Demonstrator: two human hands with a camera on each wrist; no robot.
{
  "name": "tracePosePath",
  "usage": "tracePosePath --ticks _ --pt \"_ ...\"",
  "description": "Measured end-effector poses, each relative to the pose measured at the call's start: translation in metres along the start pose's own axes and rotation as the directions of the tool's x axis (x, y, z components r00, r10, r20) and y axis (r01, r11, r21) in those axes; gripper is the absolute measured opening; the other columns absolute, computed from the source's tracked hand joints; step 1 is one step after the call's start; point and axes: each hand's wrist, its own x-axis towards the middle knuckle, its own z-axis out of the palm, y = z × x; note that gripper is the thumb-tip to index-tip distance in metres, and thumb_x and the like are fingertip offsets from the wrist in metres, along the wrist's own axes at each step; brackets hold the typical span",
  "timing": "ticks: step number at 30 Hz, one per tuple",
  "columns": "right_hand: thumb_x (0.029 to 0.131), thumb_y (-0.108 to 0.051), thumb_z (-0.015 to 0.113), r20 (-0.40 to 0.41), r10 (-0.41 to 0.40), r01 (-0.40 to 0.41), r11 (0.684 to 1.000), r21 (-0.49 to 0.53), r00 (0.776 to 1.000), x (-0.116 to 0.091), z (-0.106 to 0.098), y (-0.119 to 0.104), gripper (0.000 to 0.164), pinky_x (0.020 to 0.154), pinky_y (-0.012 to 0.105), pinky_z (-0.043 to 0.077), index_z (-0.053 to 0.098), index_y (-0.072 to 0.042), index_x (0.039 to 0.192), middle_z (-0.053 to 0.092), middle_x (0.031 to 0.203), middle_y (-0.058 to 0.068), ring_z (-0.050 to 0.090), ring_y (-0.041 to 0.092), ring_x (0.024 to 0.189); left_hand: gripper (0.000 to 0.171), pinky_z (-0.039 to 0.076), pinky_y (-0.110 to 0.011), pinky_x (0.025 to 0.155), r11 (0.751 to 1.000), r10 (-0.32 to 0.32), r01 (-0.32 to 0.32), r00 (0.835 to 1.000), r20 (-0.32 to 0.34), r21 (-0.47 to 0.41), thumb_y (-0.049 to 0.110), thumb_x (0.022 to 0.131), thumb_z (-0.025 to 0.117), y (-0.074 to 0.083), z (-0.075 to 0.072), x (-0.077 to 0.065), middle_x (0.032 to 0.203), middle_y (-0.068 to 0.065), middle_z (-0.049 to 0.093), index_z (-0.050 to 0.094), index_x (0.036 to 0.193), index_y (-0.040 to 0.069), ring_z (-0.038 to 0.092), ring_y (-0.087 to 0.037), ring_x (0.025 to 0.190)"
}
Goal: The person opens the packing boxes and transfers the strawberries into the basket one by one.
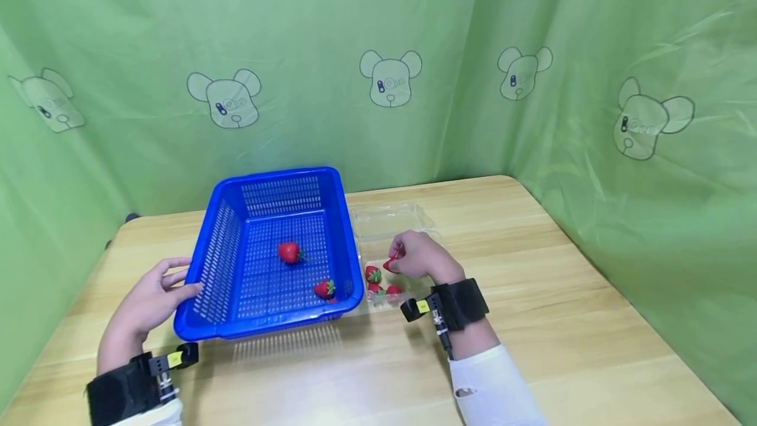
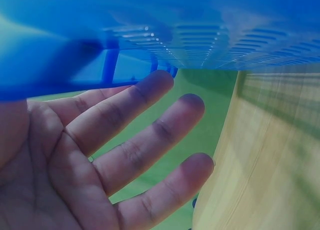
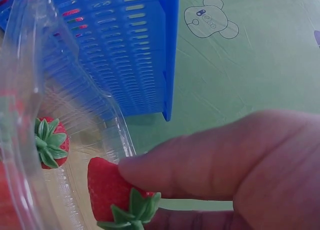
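Observation:
My left hand (image 1: 149, 298) is at the left rim of a blue plastic basket (image 1: 201, 242), its thumb lying over the edge. In the left wrist view its fingers (image 2: 137, 150) are straight and spread beside the basket's outer wall. Two strawberries lie apart on the basket floor, one near the middle (image 1: 289, 252) and one towards the front right (image 1: 324, 289). Over a clear plastic box (image 1: 355, 215), my right hand (image 1: 421, 256) pinches a red strawberry (image 3: 107, 190) with green leaves between thumb and fingers. Several more strawberries (image 1: 373, 273) lie in the box.
The open box stands against the basket's right side, its lid folded back. Both stand on a wooden table (image 1: 503, 229). A green curtain (image 1: 307, 31) with bear-head drawings hangs behind and along both sides.

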Motion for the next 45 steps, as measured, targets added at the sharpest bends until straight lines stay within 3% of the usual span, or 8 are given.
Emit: tracePosePath --ticks 38,45 --pt "0.081 -0.014 0.071 -0.079 -0.104 0.104 0.995 -0.015 0.991 -0.0009 -0.0043 -0.0072 0.01 0.054 0.028 0.044 0.062 -0.011 0.083 0.062 0.075 0.003 0.054 0.018 0.064 0.061 0.052 -0.053 0.091 1.0 0.008 -0.008 1.0 -0.01 -0.007 0.02 0.097 0.055 -0.0012 0.0008 0.0005 0.136 -0.04 0.04 0.023 0.142 -0.007 0.053 -0.046 0.115" --pt "0.081 -0.014 0.071 -0.084 -0.109 0.108 0.994 -0.011 0.991 -0.0023 -0.0044 -0.0068 0.01 0.055 0.028 0.045 0.062 -0.011 0.083 0.062 0.077 0.003 0.054 0.018 0.065 0.06 0.052 -0.054 0.091 1.0 0.005 -0.005 1.0 -0.014 -0.007 0.019 0.097 0.053 0.0018 0.0014 -0.0012 0.136 -0.042 0.039 0.023 0.141 -0.008 0.048 -0.049 0.118"
